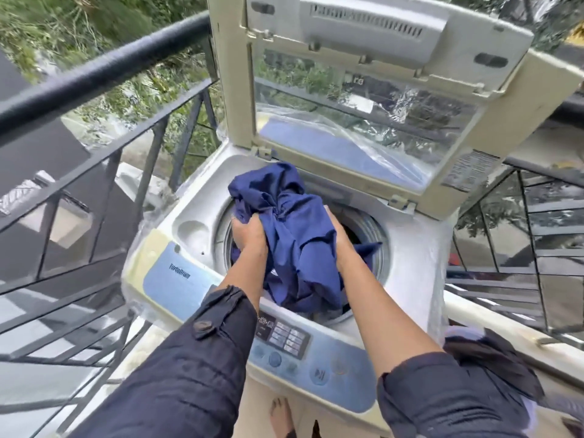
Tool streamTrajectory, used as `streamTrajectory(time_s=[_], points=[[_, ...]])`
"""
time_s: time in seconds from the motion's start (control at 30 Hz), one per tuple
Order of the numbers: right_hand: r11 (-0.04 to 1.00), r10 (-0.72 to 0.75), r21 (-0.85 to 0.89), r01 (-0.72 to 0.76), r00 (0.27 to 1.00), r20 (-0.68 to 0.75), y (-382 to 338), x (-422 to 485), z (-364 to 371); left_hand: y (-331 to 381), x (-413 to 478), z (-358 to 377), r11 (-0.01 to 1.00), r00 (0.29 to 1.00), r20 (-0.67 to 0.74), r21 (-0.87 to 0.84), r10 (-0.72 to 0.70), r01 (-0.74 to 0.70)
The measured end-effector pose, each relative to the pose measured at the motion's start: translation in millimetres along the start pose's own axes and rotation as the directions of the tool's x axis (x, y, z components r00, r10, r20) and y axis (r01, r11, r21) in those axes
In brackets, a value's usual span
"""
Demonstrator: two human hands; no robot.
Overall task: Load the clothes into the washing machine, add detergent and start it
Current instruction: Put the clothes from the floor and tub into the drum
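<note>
— Where do we find the clothes?

— In the middle of the frame. We see a bunched blue garment (pixel 297 235) held over the round drum opening (pixel 369 229) of the washing machine (pixel 414 254), its lower folds hanging down into the drum.

— And the hands?

— Our left hand (pixel 248 233) grips the bundle on its left side, fingers curled into the cloth. Our right hand (pixel 339 238) clasps it from the right, its fingers tucked behind the folds. Both dark sleeves are pushed up the forearms.

— The machine itself?

— We see its lid (pixel 234 90) standing raised at the top of the frame. The blue control panel (pixel 297 352) lies below the drum, under our forearms.

— Anything else?

— A dark railing (pixel 104 71) runs across the upper left. At the lower right we see a heap of dark cloth (pixel 493 358) beside the machine. A bare foot (pixel 281 415) shows at the bottom edge.
</note>
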State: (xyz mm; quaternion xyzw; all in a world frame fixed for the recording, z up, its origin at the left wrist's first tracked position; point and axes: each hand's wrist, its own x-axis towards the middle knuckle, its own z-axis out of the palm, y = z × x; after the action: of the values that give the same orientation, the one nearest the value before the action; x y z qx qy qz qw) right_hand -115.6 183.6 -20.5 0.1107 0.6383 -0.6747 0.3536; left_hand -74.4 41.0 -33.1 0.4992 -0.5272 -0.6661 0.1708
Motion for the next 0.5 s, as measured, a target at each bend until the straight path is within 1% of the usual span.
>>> streamTrajectory(time_s=[0.07, 0.1, 0.17, 0.2, 0.23, 0.27, 0.33, 0.43, 0.5], points=[[0.998, 0.044, -0.042, -0.045, 0.998, -0.041, 3.6, 8.7, 2.3, -6.1, 4.1, 7.0, 0.998, 0.998, 0.029, -0.014, -0.062, 0.063], [0.996, 0.022, -0.087, -0.028, 0.997, -0.069, 6.2, 10.5, 1.4, -9.7, 4.9, 9.3, 0.995, 0.995, 0.041, -0.004, -0.096, 0.096], [0.990, -0.028, -0.143, -0.003, 0.976, -0.215, 19.1, 24.1, -11.1, -15.1, 4.9, 10.0, 0.990, 0.987, 0.077, 0.026, -0.139, 0.137], [0.985, -0.037, -0.170, -0.013, 0.957, -0.289, 20.2, 24.8, -14.6, -16.6, 5.6, 11.0, 0.989, 0.984, 0.102, 0.042, -0.148, 0.145], [0.985, -0.035, -0.172, -0.024, 0.942, -0.333, 20.0, 21.5, -17.1, -16.2, 4.9, 13.0, 0.987, 0.980, 0.126, 0.066, -0.156, 0.149], [0.984, -0.023, -0.171, -0.042, 0.933, -0.360, 22.3, 27.2, -20.1, -17.0, 6.3, 15.8, 0.984, 0.974, 0.154, 0.098, -0.164, 0.150], [0.987, -0.023, -0.158, -0.039, 0.928, -0.371, 16.4, 28.1, -18.5, -18.0, 6.8, 21.7, 0.970, 0.960, 0.187, 0.171, -0.207, 0.175], [0.983, -0.067, -0.184, -0.007, 0.918, -0.391, 15.3, 33.3, -20.6, -17.1, 8.5, 34.4, 0.956, 0.961, 0.166, 0.230, -0.223, 0.182], [0.982, -0.086, -0.190, 0.008, 0.909, -0.407, 16.5, 34.9, -22.9, -10.0, 1.4, 41.1, 0.957, 0.968, 0.160, 0.250, -0.192, 0.148]])
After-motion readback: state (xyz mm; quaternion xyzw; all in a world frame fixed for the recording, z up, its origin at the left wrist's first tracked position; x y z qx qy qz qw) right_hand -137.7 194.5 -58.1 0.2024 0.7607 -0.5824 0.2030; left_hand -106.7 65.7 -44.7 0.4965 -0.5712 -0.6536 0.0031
